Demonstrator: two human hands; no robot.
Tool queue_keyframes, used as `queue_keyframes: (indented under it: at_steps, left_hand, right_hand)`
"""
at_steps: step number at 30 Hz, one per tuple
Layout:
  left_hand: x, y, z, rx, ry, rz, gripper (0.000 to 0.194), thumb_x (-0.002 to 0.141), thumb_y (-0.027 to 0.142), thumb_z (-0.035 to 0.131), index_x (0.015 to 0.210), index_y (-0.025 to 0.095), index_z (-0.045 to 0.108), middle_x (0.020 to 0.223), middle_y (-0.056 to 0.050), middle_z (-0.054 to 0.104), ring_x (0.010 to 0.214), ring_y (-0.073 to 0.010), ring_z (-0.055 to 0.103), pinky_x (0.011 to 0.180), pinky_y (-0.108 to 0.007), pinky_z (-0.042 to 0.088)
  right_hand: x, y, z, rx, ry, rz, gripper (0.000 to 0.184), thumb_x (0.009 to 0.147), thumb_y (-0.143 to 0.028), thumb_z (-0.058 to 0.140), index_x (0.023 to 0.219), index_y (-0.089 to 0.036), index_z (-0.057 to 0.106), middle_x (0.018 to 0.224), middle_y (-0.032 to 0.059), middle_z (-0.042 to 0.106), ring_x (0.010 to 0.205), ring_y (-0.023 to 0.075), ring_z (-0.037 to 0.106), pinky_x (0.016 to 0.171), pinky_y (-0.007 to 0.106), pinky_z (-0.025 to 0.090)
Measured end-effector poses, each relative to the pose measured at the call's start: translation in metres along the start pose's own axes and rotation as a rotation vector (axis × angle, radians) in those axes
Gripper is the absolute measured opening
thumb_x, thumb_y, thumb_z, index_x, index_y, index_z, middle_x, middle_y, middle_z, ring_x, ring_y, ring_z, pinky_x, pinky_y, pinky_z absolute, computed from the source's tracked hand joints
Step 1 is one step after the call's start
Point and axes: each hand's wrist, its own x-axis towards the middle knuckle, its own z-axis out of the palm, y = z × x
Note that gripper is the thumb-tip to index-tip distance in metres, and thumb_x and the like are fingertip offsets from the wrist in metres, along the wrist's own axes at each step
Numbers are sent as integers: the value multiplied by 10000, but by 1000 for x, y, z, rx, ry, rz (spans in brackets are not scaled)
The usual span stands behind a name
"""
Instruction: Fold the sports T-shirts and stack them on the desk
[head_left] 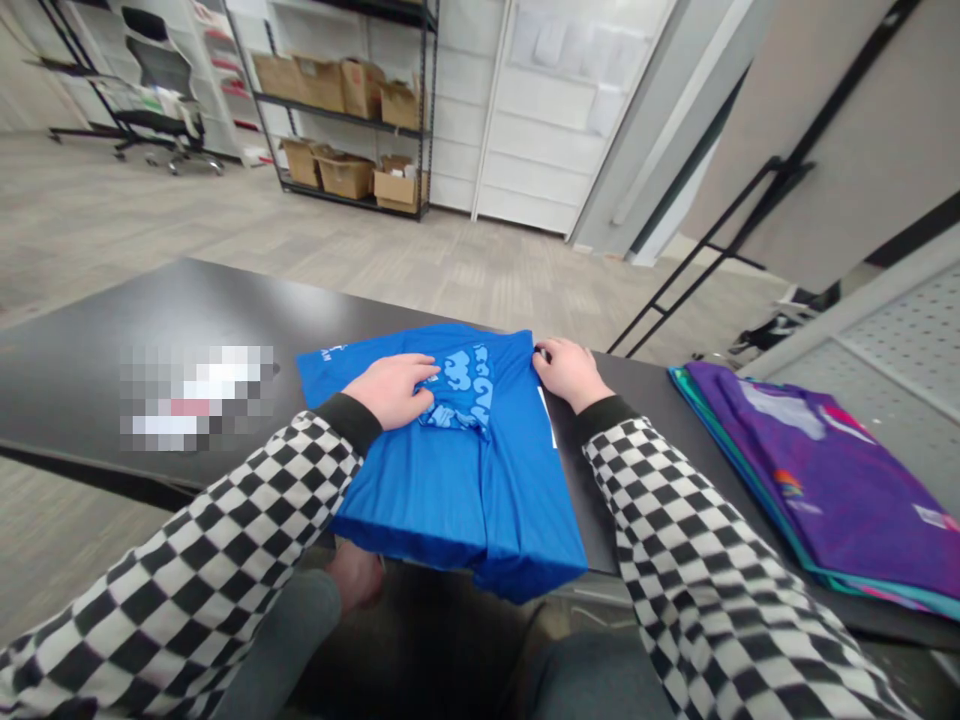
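Note:
A blue T-shirt [420,490] with a lighter blue print lies partly folded on the black table [322,300], and its lower end hangs over the near edge. My left hand [394,388] rests on the shirt beside the print, fingers stretched towards the right and thumb apart. At the shirt's upper right edge is my right hand [570,370], its fingers curled against the fabric; the fingertips are partly hidden. A white strip shows along the shirt's right side, below that hand.
A stack of folded garments, purple on top [832,490], lies at the table's right. A pixelated patch [199,400] covers something on the left. Behind stand a shelf with cardboard boxes [345,172], an office chair [161,95] and a black metal stand [720,250].

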Motion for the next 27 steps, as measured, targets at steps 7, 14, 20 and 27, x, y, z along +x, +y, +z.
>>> queue_keyframes:
  at_steps: [7, 14, 20, 27]
  left_hand:
    - [0, 1, 0, 8, -7, -5, 613, 970, 341, 512, 1485, 133, 773, 1609, -135, 697, 1554, -287, 610, 1342, -413, 447]
    - [0, 0, 1, -18, 11, -21, 612, 944, 341, 546, 1478, 160, 784, 1604, -109, 706, 1542, -295, 622, 1352, -409, 441]
    - [1, -3, 1, -52, 32, -16, 592, 972, 349, 525, 1450, 132, 798, 1598, -133, 707, 1524, -294, 643, 1336, -423, 468]
    - [0, 1, 0, -46, -4, 17, 605, 1095, 474, 463, 1547, 175, 732, 1669, -133, 639, 1593, -298, 574, 1363, -501, 413]
  right_hand:
    - [5, -2, 1, 36, -1, -22, 671, 1136, -535, 424, 1714, -212, 527, 1799, 172, 478, 1668, 415, 419, 1359, 733, 265]
    - [15, -4, 9, -39, -224, 30, 779, 1142, -691, 336, 1808, -292, 396, 1885, 158, 311, 1729, 492, 268, 1360, 764, 217]
    - [11, 0, 6, 10, -177, -20, 729, 1153, -610, 397, 1780, -242, 445, 1862, 178, 353, 1720, 485, 304, 1334, 802, 253]
    - [-28, -31, -19, 139, 112, -225, 703, 1146, -546, 454, 1748, -185, 489, 1786, 171, 496, 1702, 370, 393, 1398, 663, 254]
